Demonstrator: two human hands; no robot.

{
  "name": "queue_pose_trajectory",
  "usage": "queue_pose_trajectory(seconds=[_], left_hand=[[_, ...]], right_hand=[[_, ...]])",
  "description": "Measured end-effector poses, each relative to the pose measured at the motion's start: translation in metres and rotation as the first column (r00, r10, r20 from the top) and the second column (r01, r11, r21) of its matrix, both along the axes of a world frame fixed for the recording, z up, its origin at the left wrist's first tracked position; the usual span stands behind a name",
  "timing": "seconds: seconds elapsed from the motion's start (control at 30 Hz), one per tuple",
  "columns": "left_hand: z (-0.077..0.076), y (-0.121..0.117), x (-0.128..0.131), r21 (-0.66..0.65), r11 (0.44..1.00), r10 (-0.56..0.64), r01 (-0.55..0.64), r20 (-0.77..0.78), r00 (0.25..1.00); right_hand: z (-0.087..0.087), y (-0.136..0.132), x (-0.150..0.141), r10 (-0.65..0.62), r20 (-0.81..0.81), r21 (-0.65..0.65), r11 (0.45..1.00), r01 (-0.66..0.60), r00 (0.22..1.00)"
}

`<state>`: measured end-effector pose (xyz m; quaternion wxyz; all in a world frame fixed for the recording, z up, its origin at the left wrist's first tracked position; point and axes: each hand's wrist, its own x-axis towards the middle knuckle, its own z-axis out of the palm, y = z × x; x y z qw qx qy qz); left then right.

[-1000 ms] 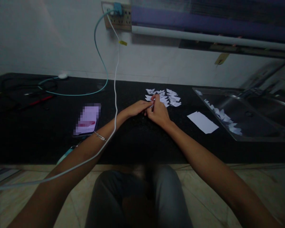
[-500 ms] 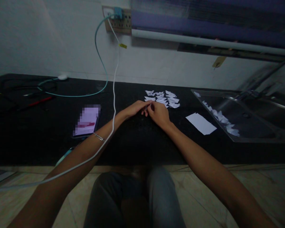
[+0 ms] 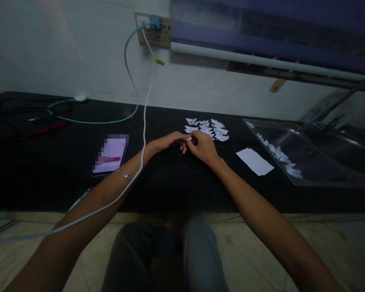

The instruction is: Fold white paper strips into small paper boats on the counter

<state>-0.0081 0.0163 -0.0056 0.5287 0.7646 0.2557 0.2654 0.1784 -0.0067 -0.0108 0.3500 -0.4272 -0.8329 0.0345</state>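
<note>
Between my two hands is a small piece of folded white paper (image 3: 188, 138), mostly covered by the fingers. My left hand (image 3: 174, 140) pinches it from the left, and my right hand (image 3: 202, 145) grips its right side with curled fingers. Just beyond the hands, several folded paper boats (image 3: 219, 131) stand in rows on the black counter. Some of the nearest boats are partly hidden behind my right hand. To the right of that hand lies a stack of white paper sheets (image 3: 255, 161).
More folded paper boats (image 3: 278, 153) line the left rim of the metal sink (image 3: 310, 162). A phone (image 3: 111, 154) lies left of my left forearm. A white cable (image 3: 145, 121) hangs from the wall socket (image 3: 161, 34) across that forearm. A teal cable (image 3: 94, 122) curves over the counter.
My hands have drawn slightly apart, and more of the white paper shows between the fingertips. The view has shifted a little.
</note>
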Motion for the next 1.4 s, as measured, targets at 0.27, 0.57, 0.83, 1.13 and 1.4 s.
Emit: queue_pose_trajectory(seconds=[0.27,0.57,0.83,1.13,1.4], left_hand=[[0.001,0.003,-0.007,-0.009,0.999,-0.039,0.039,-0.059,0.997],[0.002,-0.001,-0.008,0.138,0.987,-0.058,0.081,-0.163,0.985],[0.004,-0.008,-0.001,0.222,0.959,0.186,-0.177,-0.022,0.982],[-0.001,-0.007,0.001,0.337,0.914,0.251,-0.225,-0.033,0.967],[-0.001,-0.009,0.007,0.267,0.926,0.263,-0.267,0.054,0.963]], right_hand=[[-0.007,0.017,0.019,0.284,-0.398,-0.322,0.847,-0.423,0.872],[-0.009,0.015,0.015,0.196,-0.581,-0.446,0.735,-0.511,0.79],[-0.01,0.018,0.012,0.014,-0.679,-0.452,0.779,-0.434,0.734],[-0.011,0.017,0.011,0.038,-0.609,-0.425,0.828,-0.366,0.793],[-0.011,0.016,0.005,-0.114,-0.704,-0.351,0.914,-0.203,0.701]])
